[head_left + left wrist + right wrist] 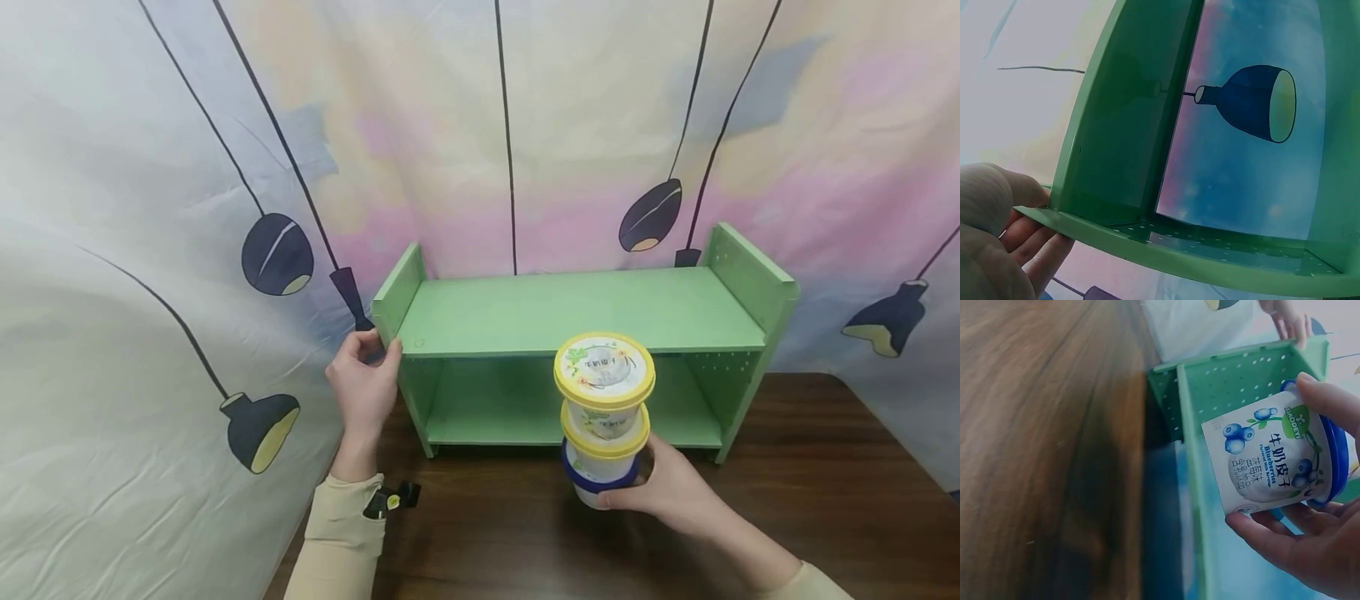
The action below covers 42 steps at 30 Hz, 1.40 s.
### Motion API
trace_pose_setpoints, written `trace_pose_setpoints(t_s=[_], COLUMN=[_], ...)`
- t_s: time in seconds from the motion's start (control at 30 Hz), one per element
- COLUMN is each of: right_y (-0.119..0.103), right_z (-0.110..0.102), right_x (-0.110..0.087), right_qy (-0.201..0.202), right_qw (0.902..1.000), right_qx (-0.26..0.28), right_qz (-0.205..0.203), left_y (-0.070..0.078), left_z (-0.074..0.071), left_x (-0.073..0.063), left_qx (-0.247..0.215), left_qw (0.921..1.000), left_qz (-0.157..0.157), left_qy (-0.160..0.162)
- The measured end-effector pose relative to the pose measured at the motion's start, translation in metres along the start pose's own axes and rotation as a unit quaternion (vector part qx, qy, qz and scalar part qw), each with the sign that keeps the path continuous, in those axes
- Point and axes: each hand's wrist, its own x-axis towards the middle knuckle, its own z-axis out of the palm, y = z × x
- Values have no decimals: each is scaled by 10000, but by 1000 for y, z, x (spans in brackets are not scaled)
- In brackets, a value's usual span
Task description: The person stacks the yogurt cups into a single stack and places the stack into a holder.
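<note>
In the head view my left hand (pixel 363 385) pinches the left side panel of a green two-tier shelf (pixel 570 310). The left wrist view shows the thumb and fingers on either side of the panel's edge (pixel 1054 220). In front of the shelf, my right hand (pixel 678 492) grips a white cup with a blue lid (pixel 600 479), printed with blueberries on its side (pixel 1263 456) in the right wrist view. Stacked on that cup are a yellow-lidded cup (pixel 604 442) and, on top, another yellow-lidded cup (pixel 604 372).
The shelf stands on a dark wooden table (pixel 480 533), close to a fabric backdrop (pixel 450 125) printed with hanging lamps. Raised side panels (pixel 753 279) flank the upper tier. A dark strap device (pixel 390 502) sits on the left wrist.
</note>
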Motion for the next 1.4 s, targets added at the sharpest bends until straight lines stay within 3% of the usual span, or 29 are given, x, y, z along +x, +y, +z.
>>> trace_pose_setpoints(t_s=[0.2, 0.67, 0.87, 1.07, 1.4], right_y=[-23, -74, -95, -119, -151], right_z=[-3, -17, -21, -28, -40], right_x=[6, 18, 22, 33, 64], right_qy=[-83, -85, -136, -163, -193], right_qw=[9996, 9999, 9992, 9984, 9986], right_qx=[24, 22, 90, 53, 312], right_qz=[-270, -70, -357, -535, -385], left_y=[0, 2, 1, 1, -2], left_z=[1, -1, -1, 0, -1], left_x=[0, 2, 1, 0, 2], left_qx=[-20, -64, -58, -145, -130], left_qw=[10000, 10000, 9999, 9998, 9999], left_qz=[-7, -1, 2, 19, 45], left_qy=[-3, -66, -92, -100, -75])
